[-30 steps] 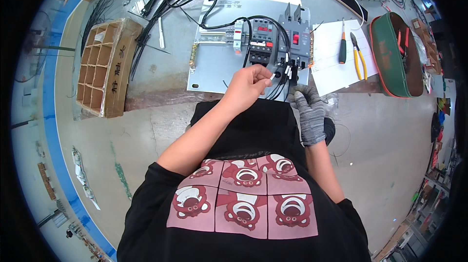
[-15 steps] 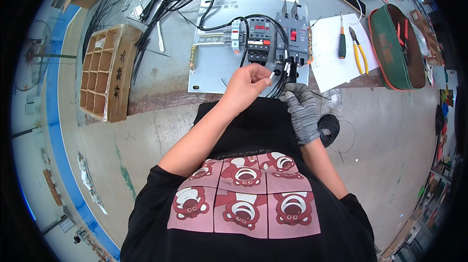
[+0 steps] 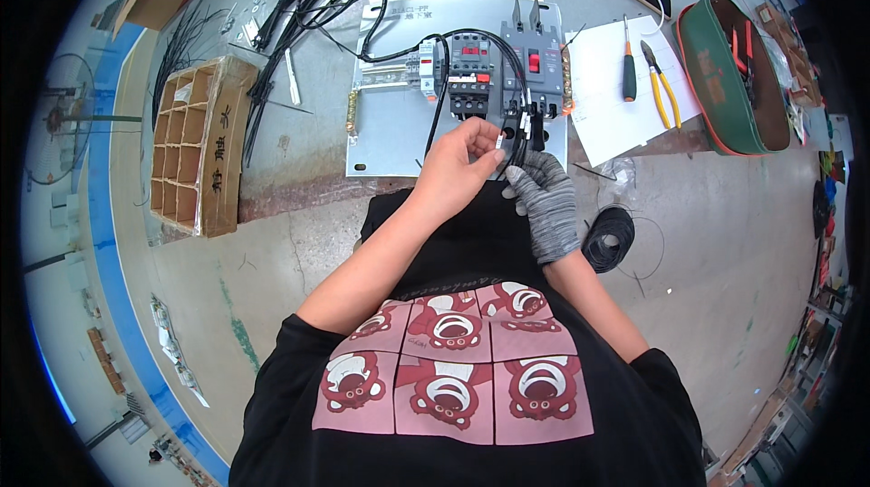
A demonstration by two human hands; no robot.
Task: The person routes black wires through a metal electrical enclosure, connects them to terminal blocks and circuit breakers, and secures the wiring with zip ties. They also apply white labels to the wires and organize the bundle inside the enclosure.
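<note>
My bare left hand [image 3: 453,170] pinches a small white sleeve [image 3: 499,140] between thumb and fingertips, just in front of the contactor [image 3: 470,52]. Close on its right, my right hand [image 3: 549,211], in a grey knitted glove, closes its fingertips on a bundle of black wires [image 3: 517,147]. Some of those wires carry white sleeves and loop up over the contactor and the circuit breaker [image 3: 533,61] with its red switch. These devices sit on a grey metal mounting plate [image 3: 390,147]. My fingers partly hide the wire ends.
A divided cardboard box [image 3: 217,147] stands left, near bundles of black wires [image 3: 285,43]. To the right, a screwdriver [image 3: 628,70] and yellow-handled pliers [image 3: 662,88] lie on white paper [image 3: 598,125], beside a green tool bag [image 3: 725,79]. A black wire coil [image 3: 609,240] lies lower right.
My gloved right hand has moved slightly left, closer to my left hand, its fingertips now on the wires. My left hand still pinches the white sleeve. The whole view has shifted slightly.
</note>
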